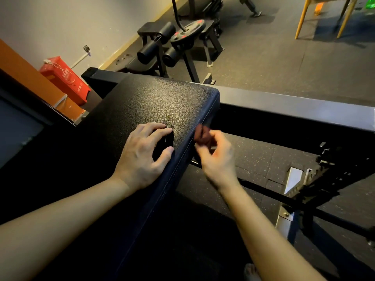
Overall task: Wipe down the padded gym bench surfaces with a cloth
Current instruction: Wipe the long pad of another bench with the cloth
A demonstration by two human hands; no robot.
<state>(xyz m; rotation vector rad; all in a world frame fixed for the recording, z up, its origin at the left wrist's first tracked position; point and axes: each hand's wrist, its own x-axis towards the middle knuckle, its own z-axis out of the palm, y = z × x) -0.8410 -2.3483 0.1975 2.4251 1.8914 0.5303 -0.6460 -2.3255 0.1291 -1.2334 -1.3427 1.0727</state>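
Note:
A black padded bench pad (154,104) runs from the lower left up to a rounded corner near the centre. My left hand (142,153) rests on the pad's top, fingers spread and bent, thumb by the right edge. My right hand (215,157) is off the pad's right side and pinches a small dark reddish-brown cloth (203,134), bunched and blurred, against the pad's side edge.
A dark steel frame beam (294,106) crosses behind the pad. Another bench with roller pads and a weight plate (186,31) stands beyond on the rubber floor. A red box (63,78) sits by the wall at left. Wooden chair legs (304,17) are top right.

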